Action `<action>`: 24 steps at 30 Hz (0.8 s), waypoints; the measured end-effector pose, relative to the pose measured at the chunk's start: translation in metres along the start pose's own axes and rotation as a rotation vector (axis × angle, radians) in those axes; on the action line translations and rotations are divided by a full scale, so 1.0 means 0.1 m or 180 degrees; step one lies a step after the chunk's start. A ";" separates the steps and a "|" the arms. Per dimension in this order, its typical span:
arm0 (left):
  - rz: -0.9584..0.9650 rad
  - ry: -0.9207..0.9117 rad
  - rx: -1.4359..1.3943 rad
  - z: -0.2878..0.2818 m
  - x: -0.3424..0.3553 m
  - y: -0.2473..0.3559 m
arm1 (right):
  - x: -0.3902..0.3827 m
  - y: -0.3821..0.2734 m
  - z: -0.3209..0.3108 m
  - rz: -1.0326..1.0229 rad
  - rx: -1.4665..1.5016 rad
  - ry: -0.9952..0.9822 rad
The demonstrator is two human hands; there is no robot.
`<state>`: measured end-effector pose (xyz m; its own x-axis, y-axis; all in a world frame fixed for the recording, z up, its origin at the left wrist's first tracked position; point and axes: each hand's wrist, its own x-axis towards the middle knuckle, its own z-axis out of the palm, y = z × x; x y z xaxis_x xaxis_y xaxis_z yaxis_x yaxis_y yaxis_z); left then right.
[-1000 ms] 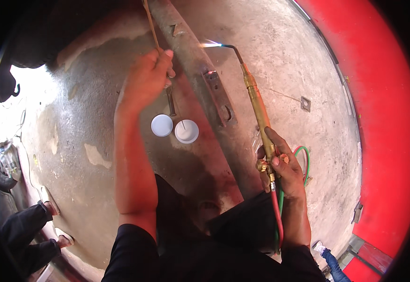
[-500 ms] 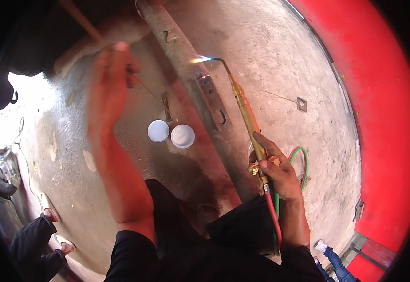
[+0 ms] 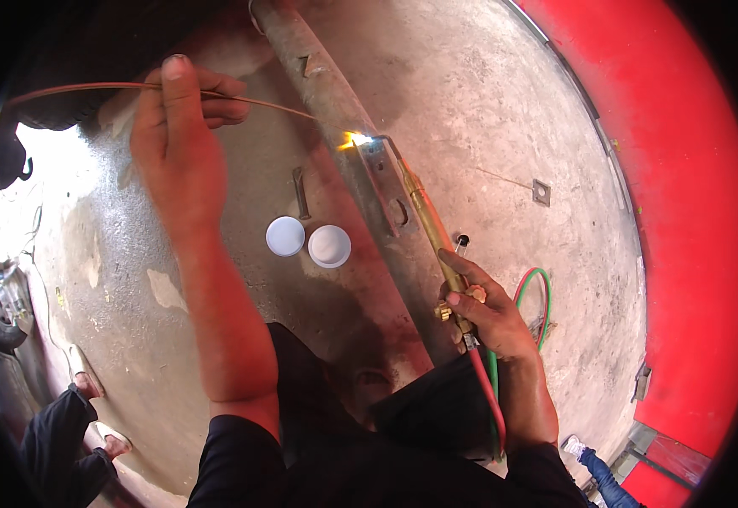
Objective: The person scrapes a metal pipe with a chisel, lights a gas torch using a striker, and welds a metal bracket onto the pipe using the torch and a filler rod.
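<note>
My left hand [image 3: 184,140] is closed on a long thin brazing rod [image 3: 98,86], which bends away to the left and runs right to the flame. A brass gas torch [image 3: 426,216] is gripped around its handle by my right hand [image 3: 487,309], the fingers near its valve knobs. From the torch's bent dark tip a bright yellow-white flame [image 3: 358,139] plays on a metal plate [image 3: 388,190] with a hole and a slot. This plate lies against a long rusty metal beam [image 3: 327,80]. The rod's end is lost in the glare.
Two round white containers [image 3: 328,246] and a dark metal bar [image 3: 300,193] lie left of the beam. Red and green hoses [image 3: 548,296] loop beside my right wrist. A square washer [image 3: 542,192] lies right. Other people's legs [image 3: 60,432] show lower left; a red panel [image 3: 682,212] stands right.
My left hand has moved left and up and brought the rod's end to the flame. The torch tip has shifted down onto the metal plate, with my right hand slightly lower and left.
</note>
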<state>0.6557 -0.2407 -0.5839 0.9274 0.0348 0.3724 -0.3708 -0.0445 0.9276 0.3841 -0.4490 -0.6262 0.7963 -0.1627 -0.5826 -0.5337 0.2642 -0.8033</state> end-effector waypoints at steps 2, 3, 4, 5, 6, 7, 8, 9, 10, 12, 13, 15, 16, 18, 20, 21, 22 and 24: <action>-0.0025 -0.0145 -0.0083 0.01 0.00 -0.03 | 0.00 0.01 0.00 0.0012 -0.0037 0.0021; -0.0027 -0.0143 -0.0092 0.01 0.00 -0.04 | 0.01 0.02 0.00 0.0009 -0.0029 0.0018; -0.0029 -0.0158 -0.0127 0.02 -0.01 -0.05 | 0.01 0.03 -0.01 0.0006 -0.0021 0.0015; -0.0031 -0.0172 -0.0154 0.02 -0.01 -0.05 | 0.02 0.03 -0.01 0.0006 -0.0025 0.0013; -0.0031 -0.0168 -0.0156 0.03 -0.01 -0.05 | 0.02 0.04 -0.02 -0.0008 -0.0050 -0.0011; -0.0026 -0.0141 -0.0207 0.04 -0.02 -0.04 | 0.03 0.04 -0.02 -0.0021 -0.0074 -0.0034; -0.0016 -0.0114 -0.0256 0.04 -0.02 -0.03 | 0.03 0.03 -0.01 -0.0023 -0.0076 -0.0037; -0.0014 -0.0111 -0.0254 0.03 -0.02 -0.03 | 0.03 0.03 0.00 -0.0006 -0.0068 -0.0048; -0.0007 -0.0137 -0.0224 0.02 -0.01 -0.04 | 0.03 0.02 0.01 0.0010 -0.0059 -0.0058; -0.0002 -0.0164 -0.0202 0.02 0.00 -0.05 | 0.03 0.02 0.02 0.0018 -0.0088 -0.0040; -0.0008 -0.0175 -0.0194 0.02 0.00 -0.06 | 0.04 0.02 0.02 0.0027 -0.0114 -0.0025; -0.0013 -0.0185 -0.0187 0.03 0.00 -0.08 | 0.04 0.03 0.02 0.0019 -0.0111 -0.0036; -0.0007 -0.0201 -0.0198 0.04 0.00 -0.09 | 0.05 0.02 0.02 0.0012 -0.0106 -0.0049; 0.0000 -0.0214 -0.0207 0.04 0.00 -0.09 | 0.05 0.02 0.02 -0.0004 -0.0109 -0.0054; 0.0003 -0.0203 -0.0222 0.04 -0.01 -0.08 | 0.04 0.02 0.02 -0.0020 -0.0111 -0.0058; 0.0004 -0.0202 -0.0223 0.04 -0.01 -0.07 | 0.03 0.02 0.03 -0.0022 -0.0104 -0.0036; -0.0002 -0.0166 -0.0224 0.04 -0.02 -0.05 | 0.03 0.02 0.03 -0.0024 -0.0098 -0.0014; -0.0009 -0.0130 -0.0226 0.03 -0.01 -0.05 | 0.04 0.03 0.03 -0.0033 -0.0096 -0.0015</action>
<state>0.6565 -0.2437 -0.5892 0.9291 -0.0061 0.3698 -0.3695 0.0264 0.9288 0.3869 -0.4457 -0.6301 0.8031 -0.1608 -0.5737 -0.5338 0.2336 -0.8127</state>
